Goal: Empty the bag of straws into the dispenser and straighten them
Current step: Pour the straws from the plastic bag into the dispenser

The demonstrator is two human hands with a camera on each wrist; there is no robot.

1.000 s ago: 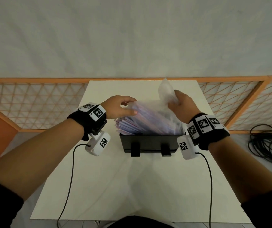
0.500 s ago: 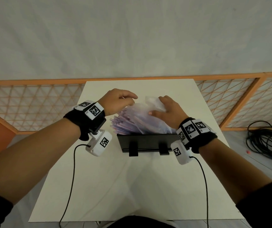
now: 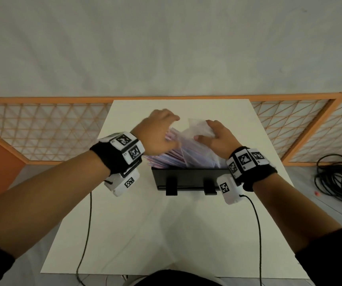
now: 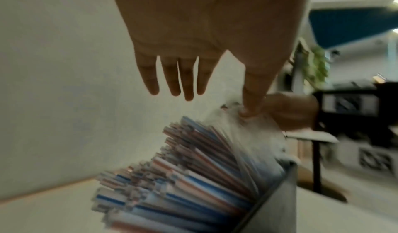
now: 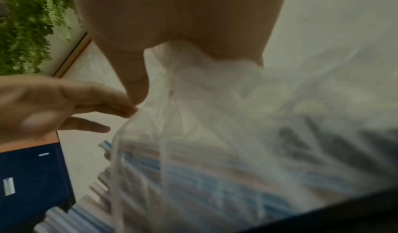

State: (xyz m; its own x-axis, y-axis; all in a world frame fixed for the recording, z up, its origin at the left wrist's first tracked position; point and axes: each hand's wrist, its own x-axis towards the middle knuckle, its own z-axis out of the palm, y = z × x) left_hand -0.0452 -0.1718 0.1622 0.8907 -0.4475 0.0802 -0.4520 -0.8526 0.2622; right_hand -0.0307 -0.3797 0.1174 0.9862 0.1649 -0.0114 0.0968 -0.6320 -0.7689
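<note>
A black dispenser (image 3: 186, 178) stands mid-table, with blue, red and white striped straws (image 3: 166, 158) fanned out of its left side. In the left wrist view the straws (image 4: 172, 177) lean up and left, partly still inside the clear plastic bag (image 4: 247, 134). My right hand (image 3: 215, 134) grips the crumpled top of the bag (image 3: 197, 131) above the dispenser; in the right wrist view the bag (image 5: 215, 117) bunches under my right hand (image 5: 163, 52). My left hand (image 3: 159, 129) hovers over the straws with fingers straight (image 4: 187, 86), its thumb at the bag's edge.
The white table (image 3: 166, 234) has bare surface in front of the dispenser. An orange lattice fence (image 3: 42, 131) runs behind and beside it. Black cable coils (image 3: 339, 180) lie on the floor at right. Thin wrist cables (image 3: 87, 223) hang over the table's front.
My right hand brought the bag's top down and left from its raised position. My left hand rose off the straws and moved farther over them, fingers spreading.
</note>
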